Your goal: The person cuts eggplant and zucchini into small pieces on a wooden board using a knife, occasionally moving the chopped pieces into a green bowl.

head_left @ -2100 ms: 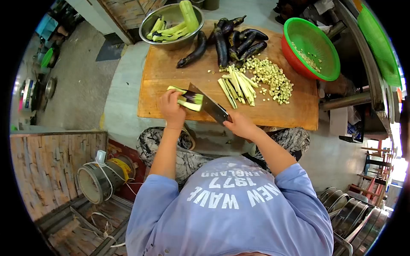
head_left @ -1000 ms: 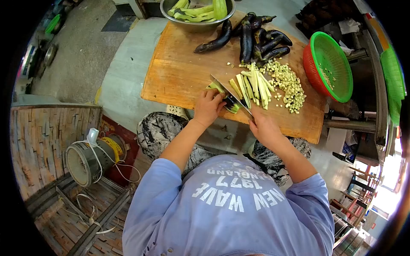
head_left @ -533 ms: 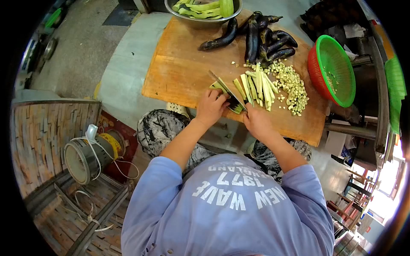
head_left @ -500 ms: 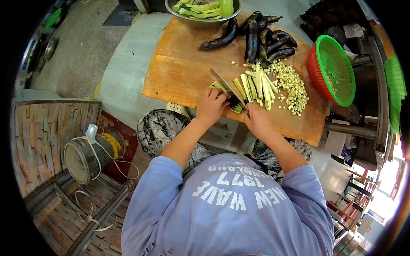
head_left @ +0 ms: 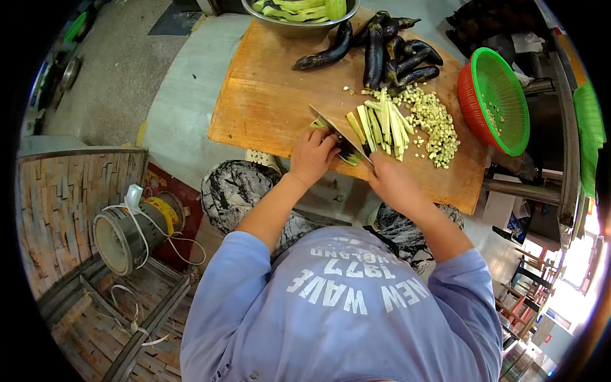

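While the left hand presses down on an eggplant piece, the right hand grips a knife cutting it.

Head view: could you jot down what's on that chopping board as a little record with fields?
Surface: wooden chopping board
Left hand: pressing down a peeled eggplant piece at the board's near edge
Right hand: gripping a cleaver, blade against that piece
Cut strips: pale sticks lying just right of the blade
Diced pile: small cubes beyond the strips
Whole eggplants: dark purple, at the far edge
Metal bowl: holds peeled pieces, top of the board
Green basket: right of the board, a few cubes inside
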Demonstrator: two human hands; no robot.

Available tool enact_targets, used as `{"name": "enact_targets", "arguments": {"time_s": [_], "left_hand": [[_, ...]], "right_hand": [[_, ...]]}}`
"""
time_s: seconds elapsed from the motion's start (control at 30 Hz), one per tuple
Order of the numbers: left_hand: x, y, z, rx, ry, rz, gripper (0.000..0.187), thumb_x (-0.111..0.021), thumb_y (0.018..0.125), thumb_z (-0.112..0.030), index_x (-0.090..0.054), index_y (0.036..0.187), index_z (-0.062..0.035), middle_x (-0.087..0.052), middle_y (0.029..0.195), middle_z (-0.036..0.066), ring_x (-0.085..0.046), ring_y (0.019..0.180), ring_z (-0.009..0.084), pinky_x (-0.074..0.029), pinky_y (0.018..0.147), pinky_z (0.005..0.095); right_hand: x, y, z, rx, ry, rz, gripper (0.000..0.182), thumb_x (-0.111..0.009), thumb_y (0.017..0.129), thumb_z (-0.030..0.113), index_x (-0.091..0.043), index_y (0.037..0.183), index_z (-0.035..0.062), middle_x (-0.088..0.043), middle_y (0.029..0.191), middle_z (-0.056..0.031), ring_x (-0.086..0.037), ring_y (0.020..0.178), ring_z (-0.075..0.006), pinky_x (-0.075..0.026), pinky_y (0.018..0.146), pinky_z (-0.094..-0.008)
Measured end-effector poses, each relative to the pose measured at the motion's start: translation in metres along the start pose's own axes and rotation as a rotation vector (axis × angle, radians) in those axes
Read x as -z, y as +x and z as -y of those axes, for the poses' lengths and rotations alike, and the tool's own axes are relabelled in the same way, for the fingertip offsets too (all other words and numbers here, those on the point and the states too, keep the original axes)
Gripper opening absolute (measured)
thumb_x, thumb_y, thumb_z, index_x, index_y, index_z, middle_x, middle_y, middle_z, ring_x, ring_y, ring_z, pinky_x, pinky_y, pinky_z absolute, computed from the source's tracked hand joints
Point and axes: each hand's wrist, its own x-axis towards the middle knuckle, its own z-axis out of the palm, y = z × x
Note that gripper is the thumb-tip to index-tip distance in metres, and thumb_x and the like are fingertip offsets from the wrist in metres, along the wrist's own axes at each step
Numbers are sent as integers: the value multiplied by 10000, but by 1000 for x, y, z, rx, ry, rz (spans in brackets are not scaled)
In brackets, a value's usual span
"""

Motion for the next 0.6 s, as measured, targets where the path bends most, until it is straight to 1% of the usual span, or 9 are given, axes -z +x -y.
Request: {"name": "enact_targets", "arguments": {"time_s": [0.1,0.2,0.3,0.5,0.6], "left_hand": [[1,5,-1,-15,-7,-25,307,-749,729,-130,-630,1008,-81,-562,1043,110,-527,964,338,-473,811,422],[0,-4,-2,5,-17,-30,317,-753,722,-126,-627,1008,-78,-562,1036,110,-531,959,339,-476,802,417],[-3,0,2,8,-36,-65,318,-752,730,-133,-618,1013,-77,-561,1032,114,-535,962,339,-479,795,414],[-3,-1,1,23,-41,-63,303,-744,754,-155,-607,1010,-69,-568,1019,114,-539,966,335,-480,790,414],[0,-3,0,26,-37,-57,292,-744,758,-161,-609,1001,-70,-573,1007,108,-541,962,331,-481,786,412]], "right_hand": [[-29,12,-9,-3,-26,-72,166,-561,869,129,-511,958,-2,-624,749,-252,-600,715,-460,-469,653,-541],[-31,9,-18,-46,107,-93,181,-599,861,93,-506,958,-28,-607,779,-261,-589,753,-461,-456,662,-511],[-20,5,-15,-55,121,-127,144,-578,869,135,-530,896,2,-613,742,-249,-597,722,-454,-466,656,-532],[5,-10,-6,38,71,-52,128,-562,874,126,-536,903,4,-613,745,-250,-594,718,-461,-463,653,-537],[8,-11,-3,-49,35,26,139,-549,878,130,-539,931,1,-615,754,-260,-599,737,-463,-468,662,-536]]}}
